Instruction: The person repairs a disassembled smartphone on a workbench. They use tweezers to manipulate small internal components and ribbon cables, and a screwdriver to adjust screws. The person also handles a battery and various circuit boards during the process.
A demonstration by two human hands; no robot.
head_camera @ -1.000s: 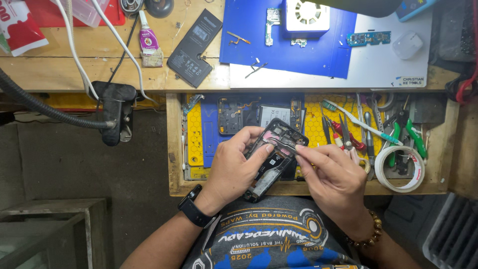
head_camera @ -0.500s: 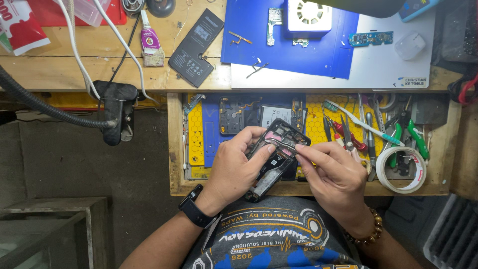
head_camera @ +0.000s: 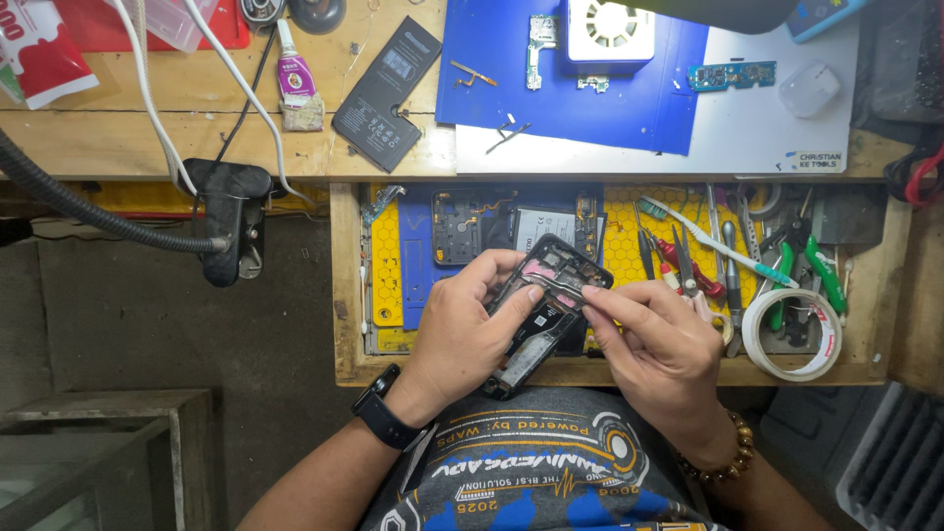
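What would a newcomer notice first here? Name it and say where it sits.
The opened phone, its back off and insides bare, sits at the centre over a pulled-out drawer, held by the left hand with the right hand pinching at its upper part. On the bench above lie a blue mat and a loose black battery.

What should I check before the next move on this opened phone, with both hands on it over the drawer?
1. Left hand has a firm grip on the opened phone: ok, fingers wrap its left edge.
2. Right hand fingertips sit at the phone's upper right part: ok, though whether they pinch anything cannot be told.
3. Phone is held over the open drawer, so dropped parts land inside: ok.
4. Tweezers and screwdrivers lie within reach in the drawer: ok.
5. Removed battery lies apart on the bench: ok.
6. Screws all out: cannot tell, too small.
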